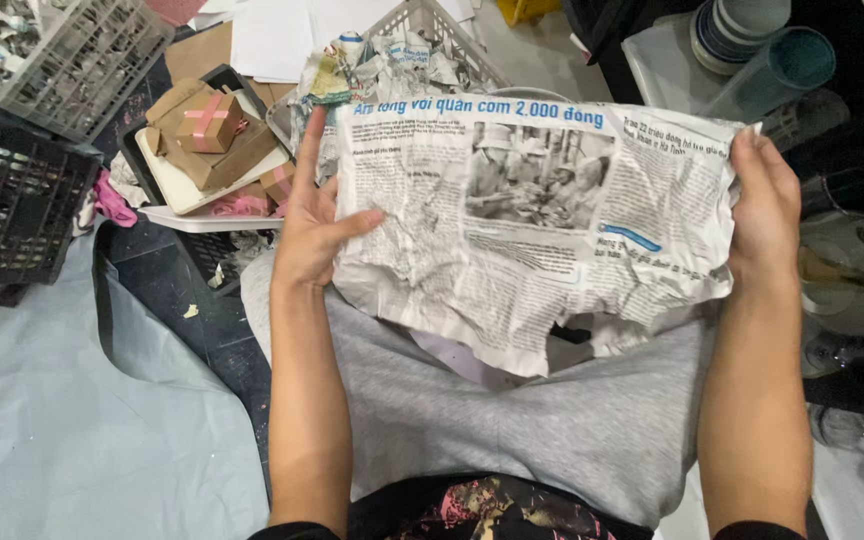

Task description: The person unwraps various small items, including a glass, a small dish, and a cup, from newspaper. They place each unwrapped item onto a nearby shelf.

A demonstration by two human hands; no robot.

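left hand (314, 225): grips left edge of crumpled newspaper sheet (532, 215), thumb on top
right hand (764, 215): clamps right edge
sheet: spread above lap

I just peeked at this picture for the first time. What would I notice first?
Right in the middle is a big crumpled newspaper sheet, spread out between the left hand and the right hand, each holding one edge above a lap in grey shorts. Up at the left, a small brown box with pink tape crossed on it sits on a white tray. A white basket of scrunched paper stands behind the sheet.
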